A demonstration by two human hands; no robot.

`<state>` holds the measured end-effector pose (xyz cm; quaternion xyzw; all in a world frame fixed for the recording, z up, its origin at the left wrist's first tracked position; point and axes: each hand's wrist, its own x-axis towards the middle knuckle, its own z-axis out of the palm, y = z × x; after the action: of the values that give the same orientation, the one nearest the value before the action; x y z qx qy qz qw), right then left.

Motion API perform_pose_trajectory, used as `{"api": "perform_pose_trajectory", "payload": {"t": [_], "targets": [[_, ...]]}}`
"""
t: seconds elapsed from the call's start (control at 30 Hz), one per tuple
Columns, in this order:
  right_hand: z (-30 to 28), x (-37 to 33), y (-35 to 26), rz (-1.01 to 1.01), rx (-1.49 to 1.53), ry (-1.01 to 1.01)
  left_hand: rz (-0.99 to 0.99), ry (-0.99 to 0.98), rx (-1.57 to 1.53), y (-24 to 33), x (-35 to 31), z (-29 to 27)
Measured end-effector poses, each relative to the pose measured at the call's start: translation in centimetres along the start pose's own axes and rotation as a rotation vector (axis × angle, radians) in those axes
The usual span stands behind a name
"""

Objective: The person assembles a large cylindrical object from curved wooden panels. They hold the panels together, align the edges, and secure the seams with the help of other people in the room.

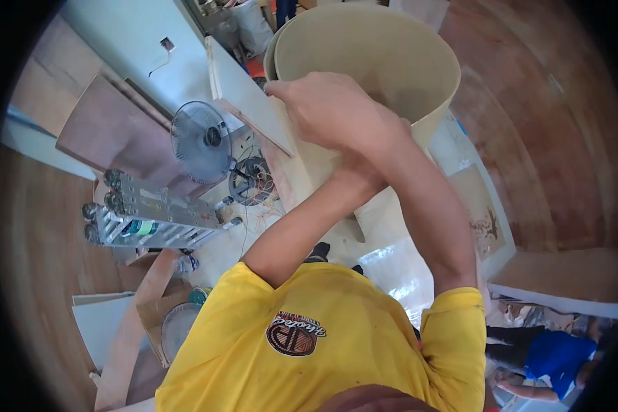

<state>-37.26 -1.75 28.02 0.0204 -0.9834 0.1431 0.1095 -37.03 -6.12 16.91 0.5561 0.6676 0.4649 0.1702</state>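
Note:
My arms cross in front of my chest, the right over the left. My right hand (pixel 326 106) has its fingers curled closed at the near rim of a large beige sheet (pixel 364 51) bent round into an open-topped cylinder. What those fingers hold, if anything, is hidden. My left forearm (pixel 316 216) runs up and to the right beneath my right wrist. The left hand is almost wholly covered by my right arm, close to the cylinder's near wall, and its fingers cannot be made out. A pale board (pixel 247 103) stands on edge just left of my right hand.
A standing fan (pixel 202 141) and tangled wires (pixel 259 182) are on the left, near a folded aluminium ladder (pixel 165 213). Large brown sheets (pixel 117 130) lean against the wall. A person in blue (pixel 559 360) is at the lower right. Clutter fills the far top edge.

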Motion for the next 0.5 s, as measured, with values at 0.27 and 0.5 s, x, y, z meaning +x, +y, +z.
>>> {"api": "perform_pose_trajectory", "payload": {"t": [0.27, 0.5], "targets": [[5.3, -16.3, 5.9, 0.378, 0.433, 1.119, 0.172, 0.137, 0.809, 1.2, 0.5, -1.1], [36.1, -38.4, 10.1, 1.319, 0.407, 0.269, 0.171, 0.138, 0.981, -1.3, 0.7, -2.6]]}}
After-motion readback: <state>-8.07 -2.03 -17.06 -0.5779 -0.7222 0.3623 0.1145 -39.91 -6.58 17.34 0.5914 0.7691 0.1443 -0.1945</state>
